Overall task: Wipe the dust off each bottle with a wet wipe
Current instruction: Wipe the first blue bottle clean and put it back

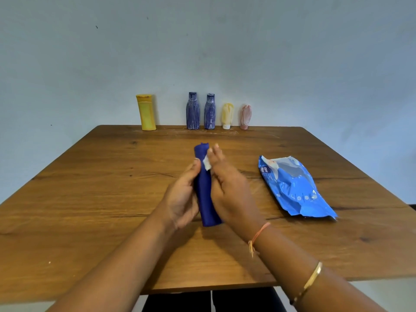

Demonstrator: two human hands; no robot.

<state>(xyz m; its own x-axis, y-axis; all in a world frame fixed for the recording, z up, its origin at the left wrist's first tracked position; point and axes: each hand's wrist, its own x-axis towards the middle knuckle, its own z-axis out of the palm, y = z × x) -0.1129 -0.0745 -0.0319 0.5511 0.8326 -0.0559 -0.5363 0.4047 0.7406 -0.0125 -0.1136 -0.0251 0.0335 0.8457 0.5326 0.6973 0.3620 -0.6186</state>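
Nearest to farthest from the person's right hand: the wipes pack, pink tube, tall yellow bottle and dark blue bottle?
1. The dark blue bottle: right against the right hand, under its wet wipe.
2. The wipes pack: on the table, to the right.
3. The pink tube: far edge, row's right end.
4. The tall yellow bottle: far edge, left end.
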